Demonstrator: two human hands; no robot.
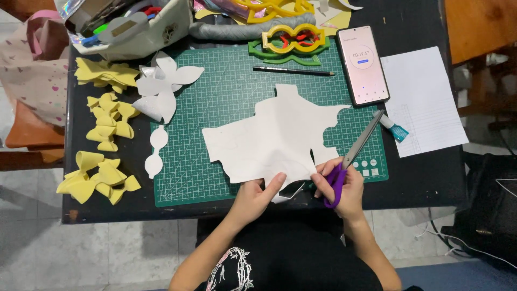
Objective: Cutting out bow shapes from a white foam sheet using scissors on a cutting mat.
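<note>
A large white foam sheet [274, 137] with cut-out edges lies on the green cutting mat [215, 102]. My left hand [258, 195] pinches the sheet's near edge at the mat's front. My right hand [340, 186] grips purple-handled scissors [353, 153], whose grey blades point up and to the right over the mat, away from the sheet. A small white offcut [291, 191] lies between my hands.
Yellow foam bows [105, 126] and white cut shapes [161, 89] lie to the left. A pencil [293, 71], yellow and green templates [291, 42], a phone [362, 64], a white paper [423, 99], a glue tube [393, 128] and a bag [134, 27] crowd the black table [420, 178].
</note>
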